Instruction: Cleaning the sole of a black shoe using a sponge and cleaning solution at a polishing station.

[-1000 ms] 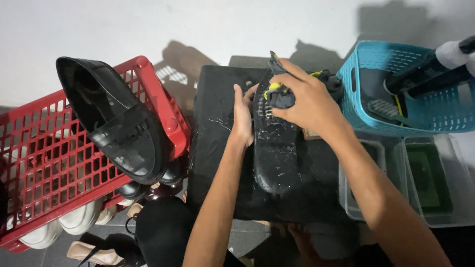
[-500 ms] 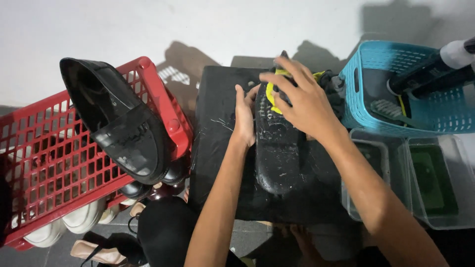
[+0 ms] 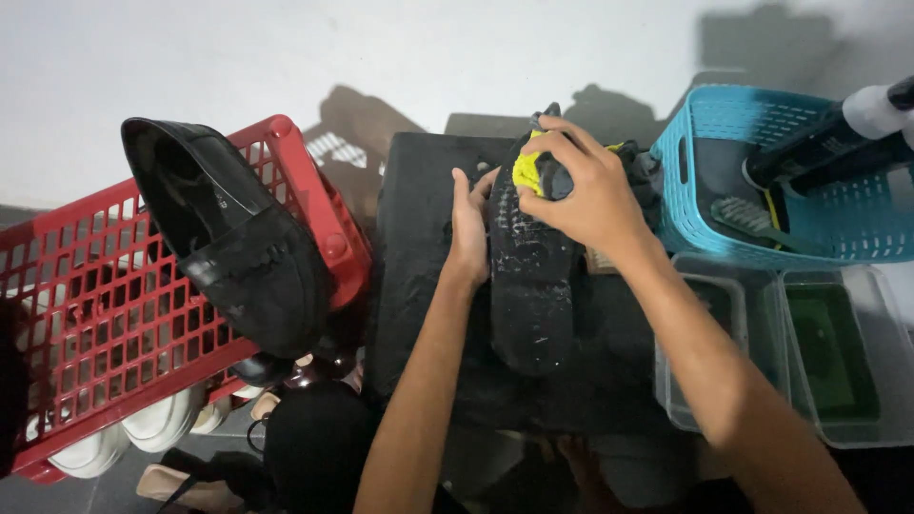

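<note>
Shoe lies sole-up on the black bench, braced by your flat left hand. Right hand grips the yellow sponge — hard scrubbing could skid the wet shoe sideways.

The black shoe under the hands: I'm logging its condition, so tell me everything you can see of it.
The black shoe lies sole-up on a dark wet block, toe toward the wall. Its sole looks like black rubber, wet, flecked with white suds. The left hand steadies its left edge; the right hand presses a yellow sponge on the toe end. The upper is hidden.
</note>
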